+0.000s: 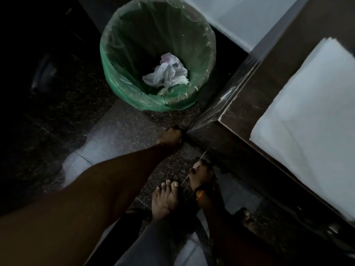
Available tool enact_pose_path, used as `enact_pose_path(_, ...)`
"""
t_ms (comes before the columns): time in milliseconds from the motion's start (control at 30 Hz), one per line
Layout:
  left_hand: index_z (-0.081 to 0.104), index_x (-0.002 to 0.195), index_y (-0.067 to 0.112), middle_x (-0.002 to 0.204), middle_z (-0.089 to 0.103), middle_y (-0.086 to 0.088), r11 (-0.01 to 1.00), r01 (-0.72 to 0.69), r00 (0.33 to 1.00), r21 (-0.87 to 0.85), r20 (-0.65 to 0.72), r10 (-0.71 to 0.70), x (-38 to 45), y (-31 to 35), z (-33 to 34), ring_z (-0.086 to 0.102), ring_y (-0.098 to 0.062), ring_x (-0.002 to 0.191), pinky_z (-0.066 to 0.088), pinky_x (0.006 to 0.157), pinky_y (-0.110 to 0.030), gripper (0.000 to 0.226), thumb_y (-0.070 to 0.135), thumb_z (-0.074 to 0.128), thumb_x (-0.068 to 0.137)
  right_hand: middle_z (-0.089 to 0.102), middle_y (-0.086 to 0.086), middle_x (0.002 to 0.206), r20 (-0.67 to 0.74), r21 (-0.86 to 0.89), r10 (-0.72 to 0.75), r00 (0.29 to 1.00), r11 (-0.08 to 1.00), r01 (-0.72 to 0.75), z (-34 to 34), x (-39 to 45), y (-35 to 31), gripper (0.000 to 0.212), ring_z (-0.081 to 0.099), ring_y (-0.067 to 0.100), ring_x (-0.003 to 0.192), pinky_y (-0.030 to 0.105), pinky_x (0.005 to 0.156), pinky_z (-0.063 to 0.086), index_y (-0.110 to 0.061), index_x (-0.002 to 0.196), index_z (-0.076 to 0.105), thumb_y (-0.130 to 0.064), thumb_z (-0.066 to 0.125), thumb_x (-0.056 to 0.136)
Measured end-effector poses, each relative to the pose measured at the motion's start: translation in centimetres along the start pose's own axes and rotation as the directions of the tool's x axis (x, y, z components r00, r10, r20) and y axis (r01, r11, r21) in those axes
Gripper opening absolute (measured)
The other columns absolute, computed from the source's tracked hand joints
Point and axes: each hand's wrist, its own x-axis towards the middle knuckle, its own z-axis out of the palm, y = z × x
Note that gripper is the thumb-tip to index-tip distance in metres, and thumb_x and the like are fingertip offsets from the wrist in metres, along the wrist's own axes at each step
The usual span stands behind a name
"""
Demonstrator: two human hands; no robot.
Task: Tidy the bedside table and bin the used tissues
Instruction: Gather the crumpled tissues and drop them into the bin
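A round bin (pixel 107 60) with a green plastic liner stands on the floor beside the dark glossy bedside table (pixel 240 104). Crumpled white tissues (pixel 167 72) lie at its bottom. A flat white stack of tissues (pixel 311 120) rests on the table top. My left hand (pixel 171 139) reaches down to the table's near lower corner with its fingers curled shut; nothing white shows in it. My right hand (pixel 201 173), with an orange band at the wrist, is low against the table's front; its fingers are lost in the dark.
My bare foot (pixel 165 198) stands on the speckled dark floor (pixel 123 131) between my two arms. A pale surface (pixel 240 18) lies behind the bin at the top. The left side of the view is very dark.
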Motion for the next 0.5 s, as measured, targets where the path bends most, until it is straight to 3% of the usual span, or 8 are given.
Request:
enact_pose_path(133,0.051,0.134,0.011,0.133,0.056,-0.020,0.993,0.085,0.996,-0.085,0.048,-0.081,-2.4,0.9,-2.9,0.054,-0.036,0.121,0.045,0.094,-0.039,0.044,0.020,0.057,0.091,0.070,0.006,0.089,-0.090,0.112,-0.068,0.994,0.991,0.078,-0.2,-0.4,-1.3,0.005,0.065,0.027,0.089,0.037,0.079,0.052,-0.015,0.081,0.067,-0.013,0.068,0.076)
enact_pose_path(300,0.048,0.130,0.008,0.127,0.056,-0.020,0.979,0.098,0.991,-0.177,0.111,-0.079,-6.7,1.0,-6.3,0.054,-0.039,0.118,0.047,0.093,-0.042,0.052,0.025,0.064,0.084,0.072,0.004,0.094,-0.067,0.127,-0.168,0.983,0.976,0.176,-1.8,-3.8,-5.5,0.010,0.067,0.026,0.093,0.032,0.080,0.049,-0.018,0.086,0.071,-0.020,0.065,0.077)
enact_pose_path(400,0.049,0.132,0.012,0.117,0.064,-0.015,0.961,0.043,0.999,-0.272,0.013,-0.041,-9.5,1.2,-9.6,0.062,-0.032,0.108,0.050,0.085,-0.036,0.060,0.032,0.062,0.077,0.072,0.005,0.110,-0.142,0.124,-0.268,0.953,0.950,0.286,-3.9,-6.8,-8.8,0.030,0.066,0.026,0.104,0.029,0.088,0.046,-0.018,0.107,0.072,-0.024,0.061,0.080)
enact_pose_path(467,0.050,0.135,0.012,0.118,0.065,-0.010,0.945,-0.014,0.997,-0.326,-0.079,-0.013,-11.7,2.0,-12.9,0.062,-0.026,0.106,0.047,0.086,-0.030,0.065,0.032,0.053,0.073,0.072,0.009,0.111,-0.154,0.190,-0.290,0.944,0.929,0.317,-5.4,-8.5,-10.8,0.031,0.065,0.030,0.104,0.032,0.087,0.047,-0.016,0.108,0.071,-0.026,0.062,0.080)
enact_pose_path(500,0.058,0.126,0.010,0.114,0.067,-0.010,0.940,-0.035,0.993,-0.339,-0.118,-0.006,-12.8,2.3,-14.7,0.062,-0.024,0.104,0.046,0.085,-0.029,0.061,0.028,0.049,0.069,0.072,0.011,0.109,-0.158,0.213,-0.299,0.941,0.920,0.329,-6.2,-9.4,-11.8,0.033,0.065,0.032,0.103,0.033,0.087,0.048,-0.014,0.107,0.071,-0.031,0.062,0.081)
